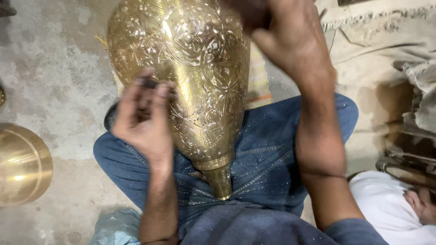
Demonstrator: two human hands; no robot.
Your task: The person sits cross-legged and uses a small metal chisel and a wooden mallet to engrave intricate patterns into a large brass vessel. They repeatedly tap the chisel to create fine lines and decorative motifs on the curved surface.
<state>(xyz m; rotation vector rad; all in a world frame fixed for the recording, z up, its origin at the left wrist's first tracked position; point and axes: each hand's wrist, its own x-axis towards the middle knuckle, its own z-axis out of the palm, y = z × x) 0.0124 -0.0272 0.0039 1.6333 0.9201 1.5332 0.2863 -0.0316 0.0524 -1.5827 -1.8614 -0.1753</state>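
While the left hand (143, 120) pinches a small dark tool (149, 83) between thumb and fingertips, its tip sits against the engraved face of the brass vase (190, 77). The fingers are curled closed on the tool; the palm faces the camera. The right hand (290, 36) is raised at the far, wide end of the vase, fingers bent; motion blur and the frame edge hide whether it grips the rim or only steadies it, so its state cannot be told.

The vase lies tilted across the person's lap, narrow neck (221, 179) pointing toward the body and resting on the blue jeans (268, 159), wide body out over the concrete floor (50, 81). Fine metal dust speckles the denim.

Risks, as judgement: the neck on soft cloth is a poor pivot, so pressure from the tool could roll the vase and drag the tip across finished pattern. If the right hand's hold is loose, the heavy end could drop to the floor and dent. A second brass vessel (20, 165) lies well apart on the left; another person in a white garment (390, 208) is near at lower right.
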